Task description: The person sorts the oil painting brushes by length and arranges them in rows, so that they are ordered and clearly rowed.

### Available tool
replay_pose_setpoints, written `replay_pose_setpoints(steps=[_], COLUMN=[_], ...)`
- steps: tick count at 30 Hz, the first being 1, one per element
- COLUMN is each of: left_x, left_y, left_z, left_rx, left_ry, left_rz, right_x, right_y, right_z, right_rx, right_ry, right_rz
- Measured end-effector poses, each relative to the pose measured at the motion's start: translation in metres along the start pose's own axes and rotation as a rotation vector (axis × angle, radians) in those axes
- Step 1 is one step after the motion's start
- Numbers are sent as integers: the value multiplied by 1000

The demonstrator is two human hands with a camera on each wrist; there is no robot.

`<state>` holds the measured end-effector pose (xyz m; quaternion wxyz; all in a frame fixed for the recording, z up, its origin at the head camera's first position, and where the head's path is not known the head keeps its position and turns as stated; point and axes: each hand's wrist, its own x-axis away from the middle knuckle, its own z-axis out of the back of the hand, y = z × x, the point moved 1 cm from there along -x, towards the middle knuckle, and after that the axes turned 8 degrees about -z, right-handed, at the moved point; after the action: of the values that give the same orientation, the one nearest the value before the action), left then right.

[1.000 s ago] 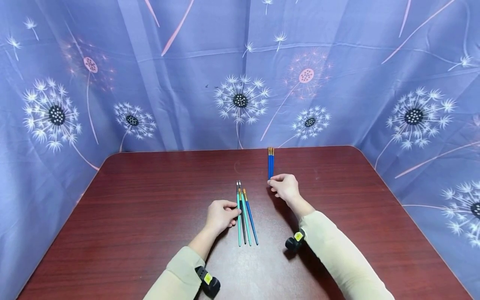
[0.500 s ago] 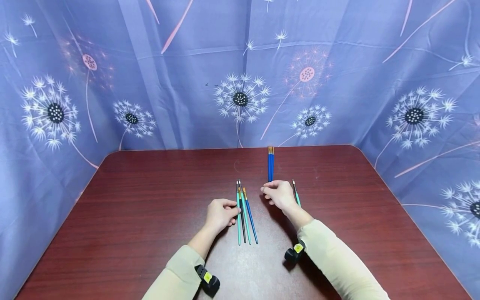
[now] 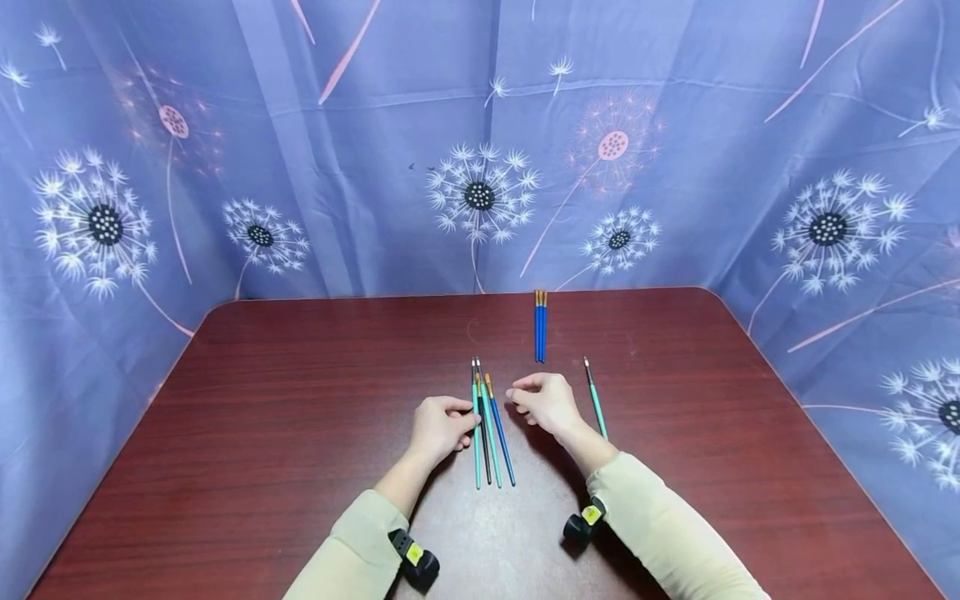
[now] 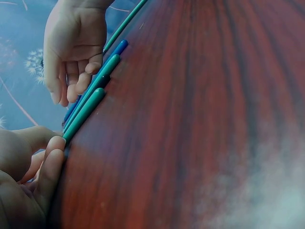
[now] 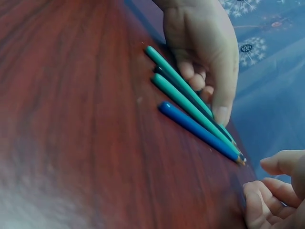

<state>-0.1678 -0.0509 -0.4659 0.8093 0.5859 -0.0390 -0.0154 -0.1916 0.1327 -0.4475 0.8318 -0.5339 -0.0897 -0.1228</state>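
My left hand (image 3: 441, 429) pinches the leftmost green paintbrush (image 3: 477, 467) of a loose group on the table. Beside that brush lie a black paintbrush (image 3: 488, 463), another green paintbrush (image 3: 494, 450) and a blue paintbrush (image 3: 503, 442), bristle ends pointing away from me. In the left wrist view, thumb and finger meet on the green handle (image 4: 86, 113). Just right of the group hovers my right hand (image 3: 547, 404), holding nothing. The right wrist view shows its thumb and forefinger apart, near the blue brush's tip (image 5: 241, 162) but not touching it.
Three blue paintbrushes (image 3: 541, 333) lie side by side near the table's back edge. A single green paintbrush (image 3: 596, 402) lies to the right, its handle end partly behind my right forearm. A dandelion-print curtain (image 3: 375, 167) surrounds the reddish-brown table (image 3: 300, 375).
My right hand has let go of the three blue paintbrushes at the back and moved toward me and left. This uncovers the green paintbrush on the right. My left hand stays in place.
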Motion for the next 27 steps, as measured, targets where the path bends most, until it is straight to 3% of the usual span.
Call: replay_pose_setpoints(steps=[9, 27], left_x=[1, 1], left_y=[1, 2], left_z=[0, 1], left_rx=[-6, 10], left_ry=[2, 3], left_rz=[-1, -2], right_x=[12, 22], right_y=[-2, -3], right_z=[-7, -17], right_rx=[63, 177], right_ry=[-23, 5], right_rz=[19, 98])
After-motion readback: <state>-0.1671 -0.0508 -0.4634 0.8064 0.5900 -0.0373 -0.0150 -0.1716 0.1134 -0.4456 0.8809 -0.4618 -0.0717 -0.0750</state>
